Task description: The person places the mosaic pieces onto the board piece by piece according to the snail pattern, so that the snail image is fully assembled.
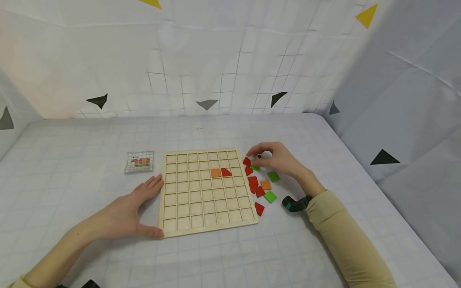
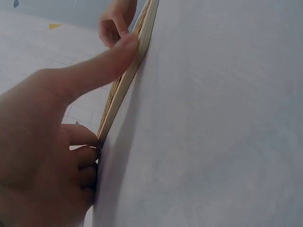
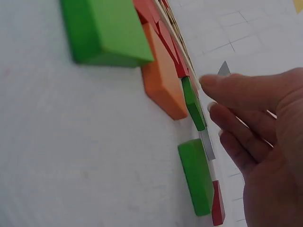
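Observation:
A wooden grid board (image 1: 180, 198) lies flat on the table, with an orange square tile (image 1: 215, 173) and a red quarter-round tile (image 1: 226, 172) side by side in its cells. My left hand (image 1: 122, 214) touches the board's left edge, fingers at mid-edge and thumb by the near corner. Over the loose tiles right of the board is my right hand (image 1: 275, 158), its fingers bent and a gap between thumb and forefinger. No tile shows between them in the right wrist view. Beneath it lie a red tile (image 1: 247, 161) and a partly covered green tile (image 1: 255, 168).
Several other tiles lie along the board's right side, among them a green tile (image 1: 270, 196), an orange tile (image 1: 265, 185) and a red tile (image 1: 259, 209). A small picture card (image 1: 139, 162) with a coloured grid pattern is left of the board. Cloth walls (image 1: 201, 60) surround the table.

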A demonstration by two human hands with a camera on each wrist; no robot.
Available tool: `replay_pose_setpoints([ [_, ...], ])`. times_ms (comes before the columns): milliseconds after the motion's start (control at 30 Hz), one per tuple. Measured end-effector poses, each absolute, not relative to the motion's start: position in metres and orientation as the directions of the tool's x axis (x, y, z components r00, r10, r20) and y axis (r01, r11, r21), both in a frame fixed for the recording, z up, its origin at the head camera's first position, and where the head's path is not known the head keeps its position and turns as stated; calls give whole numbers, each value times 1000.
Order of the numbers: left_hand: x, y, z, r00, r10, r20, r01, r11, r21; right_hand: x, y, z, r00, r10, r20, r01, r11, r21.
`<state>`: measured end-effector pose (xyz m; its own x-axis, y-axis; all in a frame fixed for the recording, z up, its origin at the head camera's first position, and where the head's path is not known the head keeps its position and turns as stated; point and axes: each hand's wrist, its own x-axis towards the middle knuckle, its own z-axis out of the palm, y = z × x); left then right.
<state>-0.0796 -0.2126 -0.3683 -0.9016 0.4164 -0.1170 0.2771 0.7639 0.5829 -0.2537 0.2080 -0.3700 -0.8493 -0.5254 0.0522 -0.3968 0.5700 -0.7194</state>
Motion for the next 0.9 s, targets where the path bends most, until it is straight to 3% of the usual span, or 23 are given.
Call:
replay_pose_setpoints([
  [267, -79, -211, -370, -889, 438, -130, 294, 766, 572, -255, 208, -372, -773, -634, -21, -386, 496, -778],
  [500, -81, -209, -373, -893, 428, -139, 288, 780, 556, -253, 206, -373, -774, -633, -21, -387, 499, -775],
  [700, -80, -211, -372, -891, 437, -126, 298, 771, 562, -237, 196, -352, -784, -621, -19, -394, 521, -757],
  [900, -79, -212, -371, -888, 445, -113, 309, 762, 570, -250, 202, -370, -802, -597, 15, -413, 537, -735],
])
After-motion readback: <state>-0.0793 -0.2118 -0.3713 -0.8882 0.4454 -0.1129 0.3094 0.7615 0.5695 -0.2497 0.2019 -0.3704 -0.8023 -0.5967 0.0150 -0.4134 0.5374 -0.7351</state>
